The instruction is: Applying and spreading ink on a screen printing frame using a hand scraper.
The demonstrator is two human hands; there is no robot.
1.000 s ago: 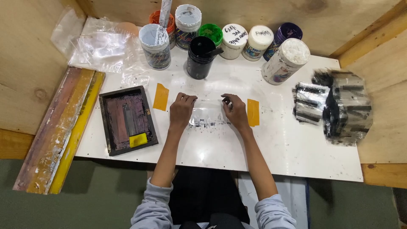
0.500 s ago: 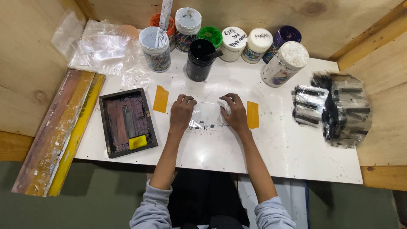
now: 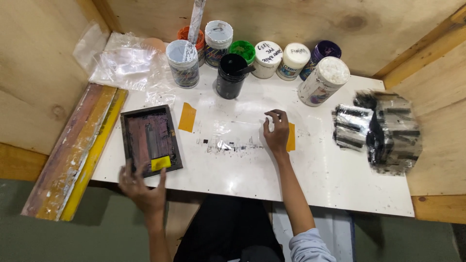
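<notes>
A: L hand point(image 3: 143, 191)?
B: At the near table edge, fingers spread, tips touching the bottom of the small dark framed screen point(image 3: 151, 141), w/ a yellow tag near its lower rim. Not gripping it.
A: R hand point(image 3: 275, 132)?
B: Over mid-table point(image 3: 340, 179), fingers curled loose, holding nothing. Clear film sheet point(image 3: 230, 133) lies flat just beside it, w/ black smudges along the film's near edge. Orange tape point(image 3: 291, 137) right by the R hand, another strip point(image 3: 187, 117) near the screen.
A: Behind?
B: Row of paint jars point(image 3: 268, 59), black one point(image 3: 230, 76) open.

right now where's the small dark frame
Head view: the frame lies at the white table's left end, beside an orange tape piece, with the left hand at its near edge.
</notes>
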